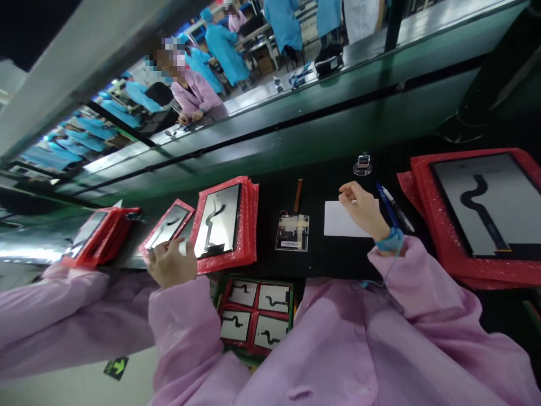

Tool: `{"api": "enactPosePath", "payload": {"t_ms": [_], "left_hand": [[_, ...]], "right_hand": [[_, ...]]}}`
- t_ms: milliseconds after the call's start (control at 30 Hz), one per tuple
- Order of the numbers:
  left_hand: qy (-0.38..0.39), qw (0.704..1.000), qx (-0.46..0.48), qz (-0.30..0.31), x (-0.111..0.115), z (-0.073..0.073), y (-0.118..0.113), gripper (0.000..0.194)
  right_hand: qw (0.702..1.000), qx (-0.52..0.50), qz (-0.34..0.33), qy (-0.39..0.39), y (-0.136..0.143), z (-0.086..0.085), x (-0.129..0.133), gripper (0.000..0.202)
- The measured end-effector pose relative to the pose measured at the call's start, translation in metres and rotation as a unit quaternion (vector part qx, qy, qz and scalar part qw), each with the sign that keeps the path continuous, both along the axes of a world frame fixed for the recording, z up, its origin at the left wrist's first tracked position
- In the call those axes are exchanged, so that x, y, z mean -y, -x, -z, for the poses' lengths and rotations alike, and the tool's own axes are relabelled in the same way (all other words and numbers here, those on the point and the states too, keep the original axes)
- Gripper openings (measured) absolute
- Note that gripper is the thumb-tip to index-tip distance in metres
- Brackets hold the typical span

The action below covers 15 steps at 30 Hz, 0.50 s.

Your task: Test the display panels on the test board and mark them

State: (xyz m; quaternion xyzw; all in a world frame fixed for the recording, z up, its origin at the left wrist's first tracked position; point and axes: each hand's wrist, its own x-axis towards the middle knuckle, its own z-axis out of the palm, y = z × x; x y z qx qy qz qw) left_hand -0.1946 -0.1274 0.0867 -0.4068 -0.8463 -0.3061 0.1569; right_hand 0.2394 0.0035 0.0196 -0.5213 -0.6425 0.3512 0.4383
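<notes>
My left hand [172, 265] is at the near end of a small display panel [168, 224] on red bubble wrap. Its fingers look spread and bent over the panel's lower edge; whether they touch it I cannot tell. Above a white sheet [338, 220] is my right hand [361, 210], its fingers curled together with nothing visible in them. A blue band circles that wrist. Between the hands lies a square circuit-like part [292, 232] with tape and a label, and an orange-brown strip [298, 195] extends beyond it.
Stacked red bubble-wrap sleeves carry panels at left [226, 220] and right [494, 206]. Pens [391, 206] and a small clear stand [362, 163] lie near my right hand. A crate [256, 313] of panels is below the table edge. Left, a co-worker's sleeve [71, 316] reaches another red stack [101, 237].
</notes>
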Motion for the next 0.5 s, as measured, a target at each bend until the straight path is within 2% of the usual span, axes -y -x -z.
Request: {"api": "enactPosePath", "payload": {"t_ms": [67, 167, 267, 367, 433, 500], "left_hand": [[-0.017, 0.993, -0.088, 0.080, -0.002, 0.010, -0.022, 0.010], [-0.020, 0.956, -0.082, 0.282, -0.010, 0.031, -0.079, 0.021], [0.023, 0.876, -0.049, 0.480, -0.018, 0.056, -0.154, 0.020], [0.071, 0.754, 0.007, 0.653, -0.021, 0.080, -0.230, 0.023], [0.087, 0.700, 0.073, 0.705, -0.019, 0.091, -0.277, 0.025], [0.101, 0.656, 0.169, 0.728, -0.017, 0.099, -0.317, 0.027]], "right_hand": [[0.993, 0.089, 0.023, -0.075, -0.004, 0.007, 0.031, 0.015], [0.957, 0.239, 0.103, -0.128, -0.017, 0.016, 0.083, 0.028], [0.904, 0.338, 0.237, -0.108, -0.042, 0.021, 0.125, 0.036], [0.856, 0.390, 0.335, -0.056, -0.071, 0.025, 0.149, 0.037], [0.839, 0.401, 0.366, -0.034, -0.089, 0.031, 0.158, 0.034], [0.833, 0.397, 0.383, -0.031, -0.105, 0.039, 0.164, 0.028]]}}
